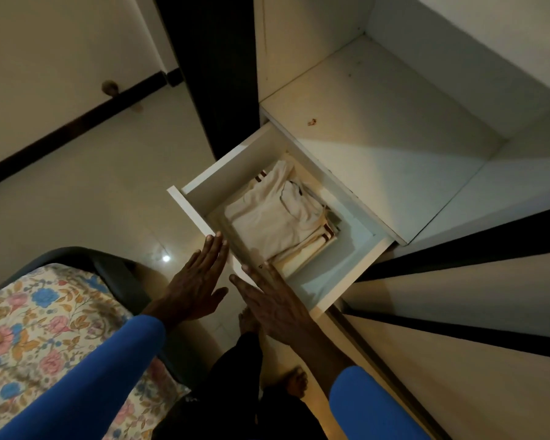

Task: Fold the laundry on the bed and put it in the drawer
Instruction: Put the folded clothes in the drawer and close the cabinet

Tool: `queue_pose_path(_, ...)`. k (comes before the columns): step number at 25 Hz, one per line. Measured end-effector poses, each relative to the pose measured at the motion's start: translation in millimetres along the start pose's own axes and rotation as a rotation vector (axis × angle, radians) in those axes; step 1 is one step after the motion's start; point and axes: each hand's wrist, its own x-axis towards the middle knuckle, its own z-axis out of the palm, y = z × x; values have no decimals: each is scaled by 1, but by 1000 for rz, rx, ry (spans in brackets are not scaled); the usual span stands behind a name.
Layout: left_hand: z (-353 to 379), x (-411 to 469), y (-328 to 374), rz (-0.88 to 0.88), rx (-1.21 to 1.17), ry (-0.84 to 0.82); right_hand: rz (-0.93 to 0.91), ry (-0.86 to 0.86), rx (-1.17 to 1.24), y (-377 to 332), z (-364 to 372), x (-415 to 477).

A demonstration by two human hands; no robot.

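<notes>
A white drawer (223, 173) stands pulled out of the wardrobe, below me. Inside it lies a stack of folded cream laundry (277, 217) with brown-striped edges showing at its right side. My left hand (197, 281) is flat with straight fingers, its fingertips at the drawer's front panel. My right hand (273, 300) is also flat with fingers straight, lying over the same front panel just in front of the clothes. Neither hand holds anything. Both arms wear blue sleeves.
The bed with a floral sheet (45, 325) is at the lower left, no laundry visible on the part shown. An empty white wardrobe shelf (378, 131) sits above the drawer. Dark-edged wardrobe doors (458, 312) are at the right. My bare feet (296, 382) stand on the tiled floor.
</notes>
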Motion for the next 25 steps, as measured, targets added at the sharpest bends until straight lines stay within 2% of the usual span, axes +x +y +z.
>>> queue_pose_path(4, -10, 26, -2, 128, -39, 77, 75, 58, -15, 31, -8, 1)
queue_pose_path(7, -20, 52, 15, 92, -107, 147, 84, 133, -72, 62, -11, -1)
queue_pose_path(9, -28, 80, 35, 46, -301, 130, 196, 238, 0, 88, -16, -4)
queue_pose_path(11, -48, 116, 58, 70, -587, -23, 340, 305, 78, 118, -12, -5)
queue_pose_path(13, -70, 153, 83, 6, -1041, -149, 415, 257, 72, 150, -13, -1)
queue_pose_path(14, -80, 169, 97, -55, -1183, -194, 440, 232, 20, 167, -12, 3)
queue_pose_path(16, -93, 198, 118, -110, -1227, -194, 510, 166, -111, 189, -5, 3)
queue_pose_path(18, -102, 223, 129, -147, -1244, -161, 600, 67, -367, 209, -9, 10)
queue_pose_path(21, -103, 246, 122, -158, -1279, -227, 559, 31, -611, 208, -18, 5)
queue_pose_path(22, -99, 246, 115, -138, -1273, -263, 542, -11, -545, 204, -22, 5)
queue_pose_path(25, -66, 231, 103, -183, -1338, -194, 538, 144, -262, 185, -18, 12)
